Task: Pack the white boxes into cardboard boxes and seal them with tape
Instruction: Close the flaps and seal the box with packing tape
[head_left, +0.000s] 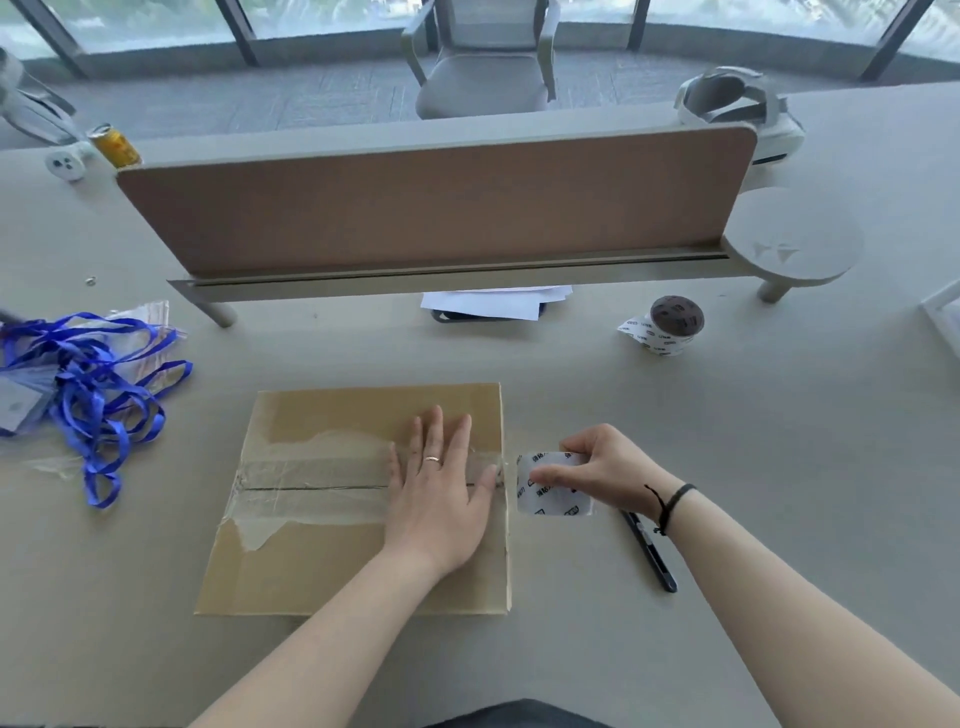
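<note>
A closed cardboard box (322, 566) lies flat on the desk in front of me. Clear tape (311, 486) runs along its middle seam, with old tape marks around it. My left hand (441, 493) presses flat on the taped seam near the box's right edge, fingers straight. Just past that edge, my right hand (608, 470) grips a roll of tape with printed white backing (550, 488); the strip leads from the roll onto the box. No white boxes are in sight.
A black utility knife (652, 556) lies under my right wrist. A second tape roll (672, 325) stands at the back right. Blue lanyards and plastic bags (93, 384) lie at the left. A desk divider (426, 208) closes off the back, with papers (493, 304) beneath it.
</note>
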